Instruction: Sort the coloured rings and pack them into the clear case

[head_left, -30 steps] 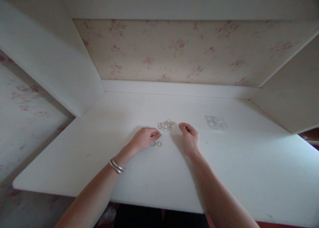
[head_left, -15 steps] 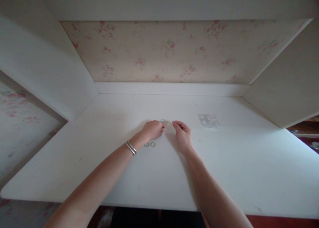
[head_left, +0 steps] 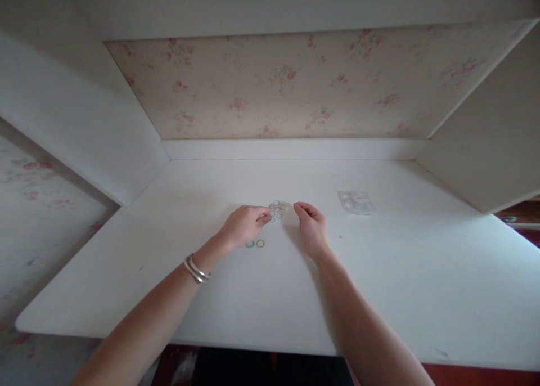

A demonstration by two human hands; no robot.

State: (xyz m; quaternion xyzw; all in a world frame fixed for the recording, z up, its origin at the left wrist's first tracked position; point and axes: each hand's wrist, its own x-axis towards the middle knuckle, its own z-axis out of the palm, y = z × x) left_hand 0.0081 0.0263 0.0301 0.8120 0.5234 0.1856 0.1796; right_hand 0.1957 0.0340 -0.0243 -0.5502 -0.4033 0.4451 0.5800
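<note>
So the left hand is pinching at the little pile of rings, the right hand sits loosely curled and empty beside it, two rings already set apart nearer the table edge, most still left, plastic bag off right.

It looked like a room in a home: a white-painted desk was built into an alcove, with rose-patterned wallpaper on the wall beyond the fingers and white side panels.
</note>
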